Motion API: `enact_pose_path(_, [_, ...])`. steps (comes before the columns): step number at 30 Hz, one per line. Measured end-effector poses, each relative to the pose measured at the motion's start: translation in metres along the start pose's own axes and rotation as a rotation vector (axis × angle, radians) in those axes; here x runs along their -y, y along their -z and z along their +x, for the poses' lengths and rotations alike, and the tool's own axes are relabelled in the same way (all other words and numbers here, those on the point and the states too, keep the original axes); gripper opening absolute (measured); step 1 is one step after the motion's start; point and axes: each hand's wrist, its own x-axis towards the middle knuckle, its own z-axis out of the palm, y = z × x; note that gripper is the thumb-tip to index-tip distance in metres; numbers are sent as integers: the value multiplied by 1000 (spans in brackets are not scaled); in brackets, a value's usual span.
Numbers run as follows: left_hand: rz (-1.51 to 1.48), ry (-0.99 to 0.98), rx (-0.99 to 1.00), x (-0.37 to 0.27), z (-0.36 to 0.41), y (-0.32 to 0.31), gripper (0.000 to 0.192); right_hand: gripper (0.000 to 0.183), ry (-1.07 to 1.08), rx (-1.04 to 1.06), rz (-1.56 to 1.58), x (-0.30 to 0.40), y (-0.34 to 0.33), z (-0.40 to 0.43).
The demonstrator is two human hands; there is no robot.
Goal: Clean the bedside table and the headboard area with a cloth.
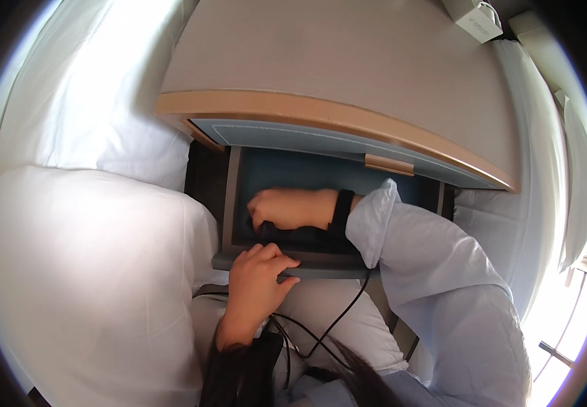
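An open drawer (pixel 293 173) with a blue-grey lining juts out below a nightstand top (pixel 334 61). Inside it, near the left end, my right hand (pixel 288 208) is lowered with its fingers curled down; a dark item lies under it, and whether the fingers grip it is hidden. A black band (pixel 342 208) circles that wrist below a rolled light-blue sleeve (pixel 425 249). My left hand (pixel 260 274) rests on the drawer's front edge (pixel 334 270), thumb on the near side and fingers over the rim.
White bedding (pixel 95 254) fills the left side, and more bedding (pixel 497 219) lies at the right. Above the drawer is a closed upper drawer with a tan pull (pixel 389 165). Black cables (pixel 341 315) cross my lap. A white paper bag (pixel 479 23) stands at the far right.
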Motion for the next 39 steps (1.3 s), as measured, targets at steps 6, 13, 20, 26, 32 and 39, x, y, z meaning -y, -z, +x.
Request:
enact_pose_path(6, [-8,26,-36,2,3,3,28,44,-251,120,-38,8,19,-135])
enact_pose_path(13, [-12,35,6,-2,8,5,27,53,-427,-89,109,29,12,-172])
enact_pose_path(20, [-4,44,28,-4,13,6,29,33,17,-120,7,1,2,-27])
enact_pose_path(26, [-27,36,-5,-3,14,4,30,46,-213,-480,-12,-18,19,-35])
enact_pose_path(32, [-31,50,-3,-1,14,6,29,24,-684,-816,-605,-8,41,-151])
enact_pose_path(39, [-5,26,-38,0,16,1,26,49,-415,-453,45,0,5,-81])
